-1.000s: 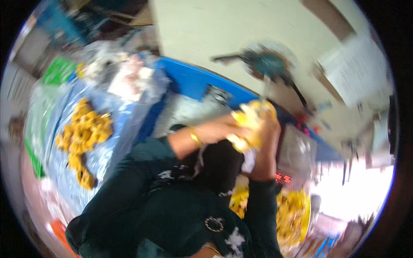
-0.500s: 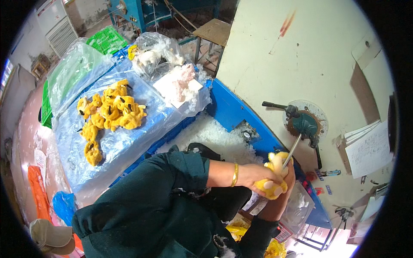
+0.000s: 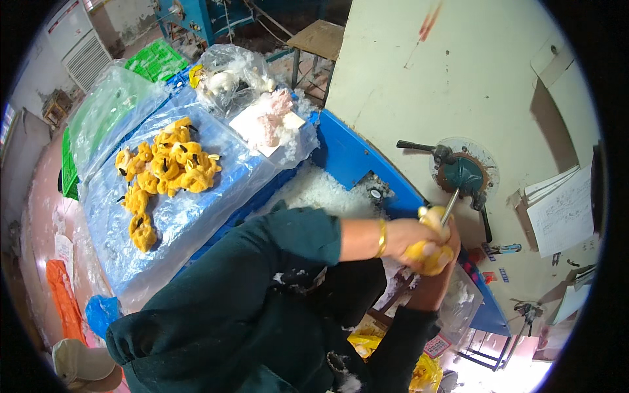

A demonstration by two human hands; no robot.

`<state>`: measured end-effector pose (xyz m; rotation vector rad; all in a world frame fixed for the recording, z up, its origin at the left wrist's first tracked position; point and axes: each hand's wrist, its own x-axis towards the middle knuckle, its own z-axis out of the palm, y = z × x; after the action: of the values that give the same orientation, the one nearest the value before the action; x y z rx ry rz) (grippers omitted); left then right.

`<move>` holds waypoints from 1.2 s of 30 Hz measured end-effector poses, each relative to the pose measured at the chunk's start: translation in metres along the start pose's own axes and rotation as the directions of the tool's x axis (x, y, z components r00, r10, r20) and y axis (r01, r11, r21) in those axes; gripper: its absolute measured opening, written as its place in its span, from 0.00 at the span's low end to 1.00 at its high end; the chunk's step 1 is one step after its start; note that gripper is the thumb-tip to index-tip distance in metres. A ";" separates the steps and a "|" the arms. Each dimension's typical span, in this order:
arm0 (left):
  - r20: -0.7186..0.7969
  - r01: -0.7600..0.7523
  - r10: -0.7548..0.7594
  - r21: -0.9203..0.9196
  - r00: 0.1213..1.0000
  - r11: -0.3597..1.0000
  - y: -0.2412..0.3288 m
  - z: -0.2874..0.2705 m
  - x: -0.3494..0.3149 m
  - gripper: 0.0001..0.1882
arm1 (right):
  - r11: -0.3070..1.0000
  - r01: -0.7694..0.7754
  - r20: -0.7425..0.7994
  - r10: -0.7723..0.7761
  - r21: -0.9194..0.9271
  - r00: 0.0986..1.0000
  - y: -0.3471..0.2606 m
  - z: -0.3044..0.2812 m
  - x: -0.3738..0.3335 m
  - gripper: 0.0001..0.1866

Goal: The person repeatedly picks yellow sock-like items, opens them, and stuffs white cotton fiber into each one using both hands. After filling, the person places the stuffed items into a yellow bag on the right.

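A small yellow plush toy (image 3: 429,263) with pale patches sits over a thin metal tube (image 3: 450,205). The tube juts from a dark green metal fitting (image 3: 464,175) on the pale worktop. My left hand (image 3: 407,240), with a gold bangle at the wrist, is closed around the toy's left side. From the other side my right hand (image 3: 451,263) grips the same toy, its fingers partly hidden. Both hands look a little blurred. Left of the fitting, a black-handled lever (image 3: 415,145) sticks out.
Several yellow plush pieces (image 3: 171,164) lie on a plastic-covered blue surface (image 3: 105,216) at left. White fluffy stuffing (image 3: 321,190) fills a blue-edged bin beside my arm. Papers (image 3: 560,209) rest on the worktop at right. A wooden stool (image 3: 317,38) stands at the back.
Both hands and the plush toy have shifted right and slightly up, toward the fitting. Less of the metal tube shows now. My left forearm reaches further right.
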<state>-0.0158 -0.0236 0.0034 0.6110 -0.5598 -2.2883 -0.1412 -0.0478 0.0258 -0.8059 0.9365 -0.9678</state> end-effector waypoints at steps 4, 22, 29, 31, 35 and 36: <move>-0.105 0.009 -0.009 -0.003 0.994 1.000 -0.002 -0.003 0.014 0.17 | 0.883 0.301 0.005 -0.321 -0.360 0.947 0.004 0.004 -0.001 0.22; 0.018 -0.254 0.254 0.175 0.967 0.951 -0.033 -0.007 -0.023 0.17 | 0.812 0.288 0.130 -0.258 -0.508 0.957 0.031 -0.024 -0.009 0.17; 0.035 0.035 -0.036 0.033 0.999 0.999 0.013 0.016 -0.056 0.18 | 0.990 0.129 0.009 -0.129 0.051 0.992 0.028 0.000 -0.008 0.15; 0.074 -0.101 0.094 0.094 0.993 0.990 0.008 0.021 -0.064 0.19 | 0.964 0.224 0.038 -0.221 -0.146 0.975 0.023 0.003 -0.014 0.18; -0.019 -0.008 0.010 0.101 1.000 0.995 -0.003 0.023 -0.067 0.19 | 0.979 0.071 -0.074 -0.058 0.193 0.996 0.024 0.019 -0.041 0.16; -0.011 -0.004 0.005 0.118 1.000 0.993 -0.006 0.022 -0.067 0.20 | 0.985 0.069 -0.090 -0.056 0.155 0.994 0.024 0.017 -0.045 0.15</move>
<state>0.0124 0.0329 0.0362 0.6780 -0.6938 -2.2586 -0.1304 0.0044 0.0235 -0.6678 0.8991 -1.1239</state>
